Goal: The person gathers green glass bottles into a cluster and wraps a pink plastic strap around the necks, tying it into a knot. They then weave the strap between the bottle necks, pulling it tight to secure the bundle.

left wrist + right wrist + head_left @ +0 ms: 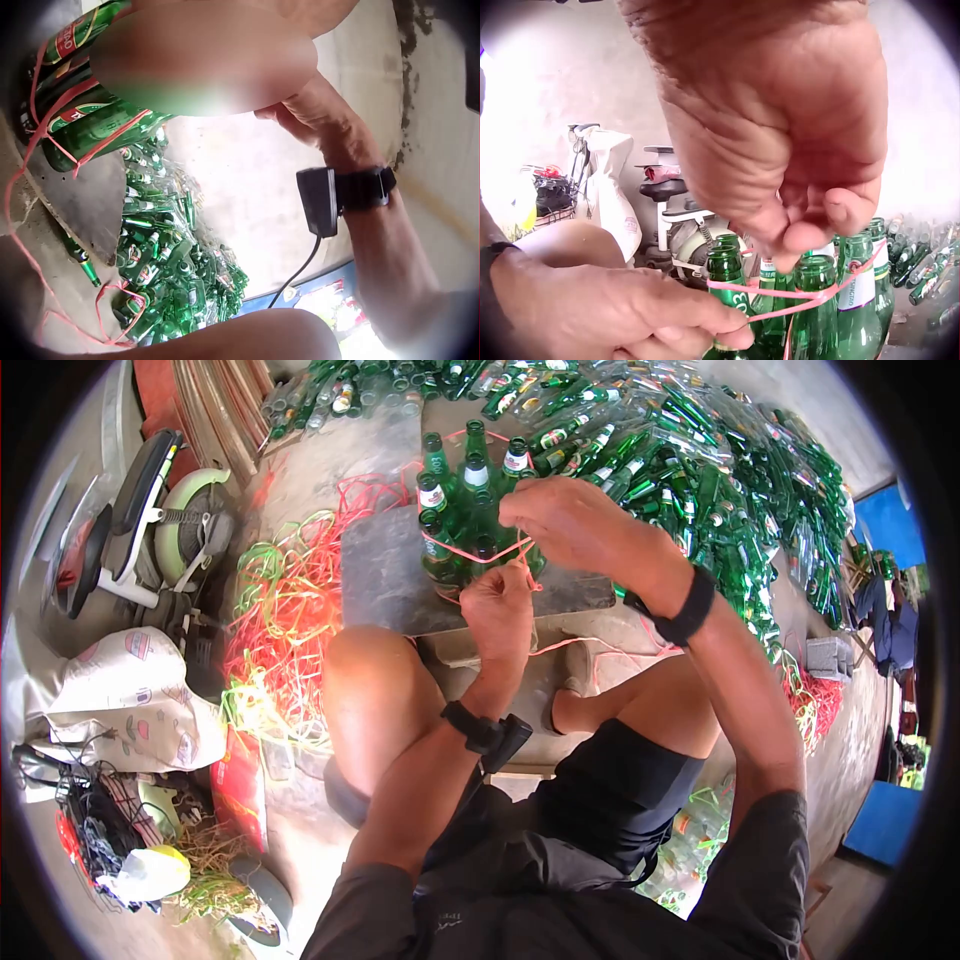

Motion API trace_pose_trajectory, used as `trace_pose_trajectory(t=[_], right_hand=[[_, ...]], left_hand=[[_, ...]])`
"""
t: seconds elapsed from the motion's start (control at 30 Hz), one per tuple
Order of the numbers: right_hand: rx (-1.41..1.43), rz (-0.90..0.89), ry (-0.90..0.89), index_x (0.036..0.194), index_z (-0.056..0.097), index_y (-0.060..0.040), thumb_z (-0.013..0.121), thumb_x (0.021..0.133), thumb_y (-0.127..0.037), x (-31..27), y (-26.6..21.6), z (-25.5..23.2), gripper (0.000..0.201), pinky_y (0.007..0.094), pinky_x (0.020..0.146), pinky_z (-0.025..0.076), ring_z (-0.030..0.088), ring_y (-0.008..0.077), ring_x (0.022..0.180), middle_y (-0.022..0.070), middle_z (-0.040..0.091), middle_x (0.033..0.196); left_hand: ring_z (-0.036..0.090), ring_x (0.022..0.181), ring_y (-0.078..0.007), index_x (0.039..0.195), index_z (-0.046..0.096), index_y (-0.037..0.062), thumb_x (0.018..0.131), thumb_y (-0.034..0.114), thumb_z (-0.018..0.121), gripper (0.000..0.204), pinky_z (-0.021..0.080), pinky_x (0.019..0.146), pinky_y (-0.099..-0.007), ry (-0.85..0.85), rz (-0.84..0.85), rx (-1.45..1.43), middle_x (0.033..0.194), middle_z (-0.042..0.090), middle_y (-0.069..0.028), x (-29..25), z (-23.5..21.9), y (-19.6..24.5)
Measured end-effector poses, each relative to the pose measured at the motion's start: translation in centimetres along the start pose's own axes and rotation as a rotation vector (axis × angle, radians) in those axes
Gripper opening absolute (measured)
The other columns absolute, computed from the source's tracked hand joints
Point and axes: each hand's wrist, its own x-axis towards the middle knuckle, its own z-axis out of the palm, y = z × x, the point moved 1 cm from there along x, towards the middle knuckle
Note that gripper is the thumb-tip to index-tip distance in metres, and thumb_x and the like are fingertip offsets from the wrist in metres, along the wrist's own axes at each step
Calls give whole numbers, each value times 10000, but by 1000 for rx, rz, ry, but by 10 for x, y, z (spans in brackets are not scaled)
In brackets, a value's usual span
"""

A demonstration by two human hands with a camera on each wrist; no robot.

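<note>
We note a cluster of upright green bottles standing on a dark slab in front of the seated person's knees. A pink string runs around the bottle necks; in the right wrist view it crosses two necks as a taut line.

Left hand: grip closed, fingers curled and pinching the pink string at the near side of the cluster, just beside the nearest bottle. In the right wrist view its fingertips press together on the string against a bottle neck.

Right hand: above the bottle tops, grip closed, thumb and fingers pinched together right over the string. Whether it pinches the string itself, we cannot tell for certain; the string passes directly under the fingertips.

Surroundings: a large heap of loose green bottles lies beyond and to the right of the slab. Tangled red, yellow and green strings lie on the floor to the left. A scooter stands further left, with a patterned bag near it.
</note>
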Motion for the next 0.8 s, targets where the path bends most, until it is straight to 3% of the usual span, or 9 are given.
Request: trace_pose_trajectory(t=[0.17,0.23,0.27,0.33,0.53,0.63,0.7,0.73,0.8], right_hand=[[-104,29,-331,799,622,-2,597,793,-35,35,6,13,42,519,657,494,635,433,786,194,623,778],[-206,5,-377,777,646,-1,600,763,-51,41,3,16,70,520,665,501,650,422,791,195,635,787],[-205,47,-448,788,661,-6,610,754,-64,46,3,15,84,514,667,505,657,415,792,195,635,782],[-202,84,-524,799,675,-10,621,746,-77,55,-1,13,101,509,670,510,663,408,793,194,636,776],[-306,143,-652,782,680,-9,681,699,-120,65,-8,19,139,499,602,499,676,377,714,181,654,748],[-334,337,-854,851,693,-9,725,680,-129,74,-32,0,212,477,531,461,673,309,627,146,661,702],[-200,293,-814,1030,707,-19,761,660,-124,71,-21,0,388,445,499,433,661,248,584,111,660,664],[-209,383,-955,1216,670,-25,776,656,-115,82,-26,-1,577,438,504,436,668,239,598,102,664,653],[-138,278,-889,1148,686,-41,750,648,-103,76,-15,3,507,442,511,442,677,250,621,99,666,655]], left_hand=[[444,528,-66,673,647,-47,959,141,607,344,404,509,-312,82,14,111,547,537,-2,-2,-6,2],[381,593,-28,655,635,-26,940,123,669,323,300,507,-254,103,-26,100,607,463,86,-3,-8,-2],[381,593,-28,655,635,-26,940,123,669,323,300,507,-254,107,-32,100,607,463,86,-3,-8,-4],[431,533,-72,692,649,-51,966,165,627,349,395,502,-327,104,15,137,537,517,-25,-3,-9,-5],[436,567,-61,717,662,-50,981,157,622,338,382,514,-303,82,-77,57,551,510,-3,-6,-7,2],[421,592,-49,712,647,-56,980,138,625,332,364,518,-292,138,98,-53,583,495,35,-5,1,3],[412,603,-46,705,632,-55,979,125,625,328,354,520,-289,111,56,-10,601,485,50,-6,-5,-4],[402,613,-42,699,618,-54,978,112,625,325,344,522,-287,96,19,46,619,475,65,-5,-9,-6],[380,622,-44,665,577,-30,976,105,631,344,323,527,-284,120,19,33,625,447,77,-7,-5,6]])
